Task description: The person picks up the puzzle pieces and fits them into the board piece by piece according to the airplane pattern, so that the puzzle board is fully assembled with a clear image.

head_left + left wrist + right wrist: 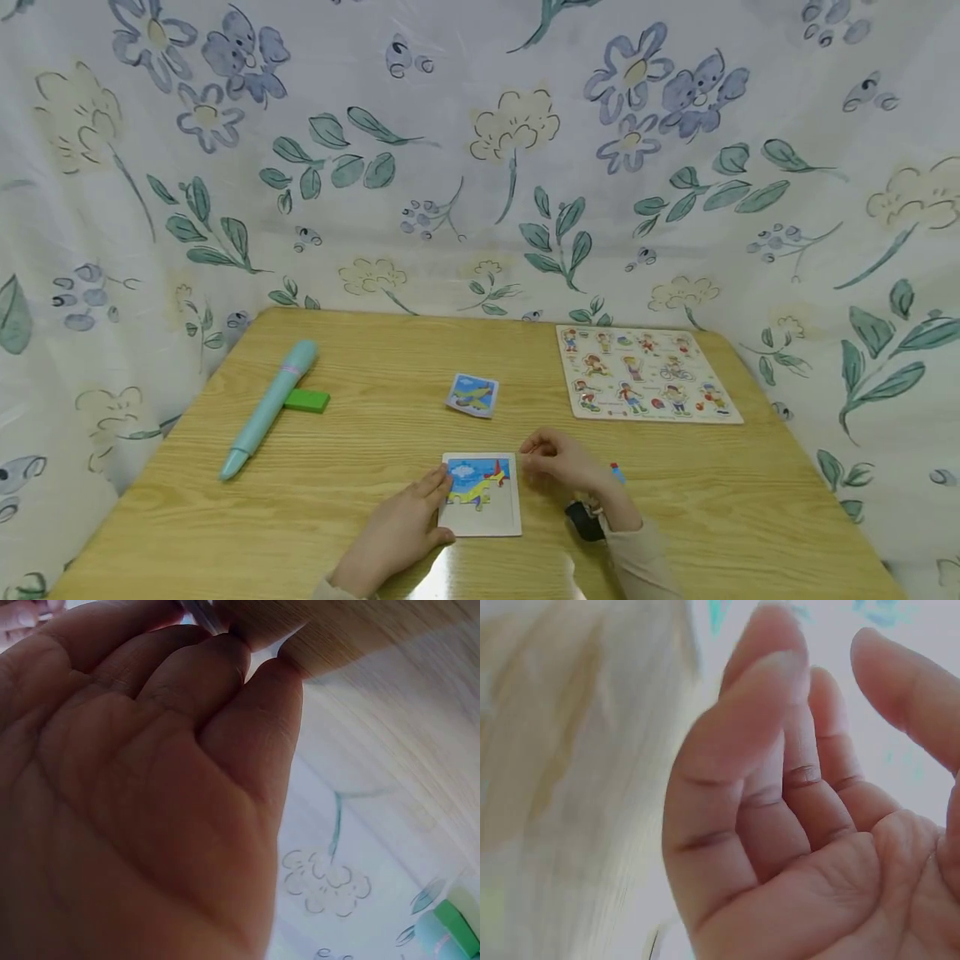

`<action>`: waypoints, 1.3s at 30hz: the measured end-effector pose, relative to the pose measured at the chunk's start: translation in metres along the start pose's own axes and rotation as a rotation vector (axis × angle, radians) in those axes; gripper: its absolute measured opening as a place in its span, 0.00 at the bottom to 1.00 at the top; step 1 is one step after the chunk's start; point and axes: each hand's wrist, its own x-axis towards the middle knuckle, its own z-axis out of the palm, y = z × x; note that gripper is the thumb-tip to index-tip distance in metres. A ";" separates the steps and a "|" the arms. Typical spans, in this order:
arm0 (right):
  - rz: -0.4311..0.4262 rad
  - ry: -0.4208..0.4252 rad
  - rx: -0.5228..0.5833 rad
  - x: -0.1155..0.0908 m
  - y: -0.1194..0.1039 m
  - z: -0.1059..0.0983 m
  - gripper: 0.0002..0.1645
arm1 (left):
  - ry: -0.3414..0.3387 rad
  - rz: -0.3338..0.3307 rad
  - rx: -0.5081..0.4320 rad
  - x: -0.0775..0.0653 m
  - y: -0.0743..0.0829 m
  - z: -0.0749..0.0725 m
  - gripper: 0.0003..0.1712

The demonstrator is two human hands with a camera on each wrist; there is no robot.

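Note:
A small square jigsaw board (495,523) lies on the table with a partly filled picture of a yellow airplane with a red tail on blue sky. The lower part of the board is bare. My left hand (401,521) rests along its left edge, fingers extended and thumb at the lower left corner. Just beyond the upper right corner is my right hand (566,462). Its fingers bend loosely, with the thumb apart and nothing between them in the right wrist view. Partly hidden behind the right forearm is a small blue and red piece (617,473).
A loose airplane picture piece (474,395) lies beyond the board. At back right is a larger puzzle board (647,375) with figures of children. A teal pen-shaped object (273,408) lies at left against a green block (309,401). A floral curtain (450,233) surrounds the table.

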 end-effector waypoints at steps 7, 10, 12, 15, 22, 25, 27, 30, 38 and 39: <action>0.008 0.176 0.017 -0.029 0.023 -0.038 0.21 | -0.004 -0.014 -0.017 -0.002 -0.004 -0.001 0.44; 0.053 0.277 0.044 -0.042 0.032 -0.047 0.20 | -0.005 -0.020 -0.019 -0.003 -0.004 -0.001 0.43; 0.088 0.347 0.043 -0.051 0.039 -0.051 0.18 | -0.010 -0.022 -0.028 -0.004 -0.003 -0.002 0.43; 0.125 0.409 0.024 -0.060 0.052 -0.054 0.17 | -0.010 -0.020 -0.036 -0.004 -0.003 -0.003 0.44; 0.139 0.391 -0.022 -0.071 0.062 -0.062 0.22 | 0.003 -0.003 -0.025 -0.001 -0.003 0.000 0.44; 0.140 0.372 -0.054 -0.073 0.060 -0.063 0.25 | 0.004 0.001 -0.025 0.000 -0.002 0.001 0.44; 0.137 0.368 -0.083 -0.072 0.059 -0.063 0.25 | 0.007 0.003 -0.020 0.000 -0.002 0.001 0.44; 0.143 0.362 -0.114 -0.072 0.059 -0.062 0.24 | 0.010 0.003 -0.019 0.001 -0.001 0.001 0.44; 0.150 0.433 0.031 -0.070 0.065 -0.060 0.22 | 0.005 0.007 -0.025 0.003 0.000 0.001 0.44; 0.150 0.441 0.064 -0.069 0.065 -0.060 0.22 | 0.005 0.008 -0.026 0.003 0.000 0.001 0.44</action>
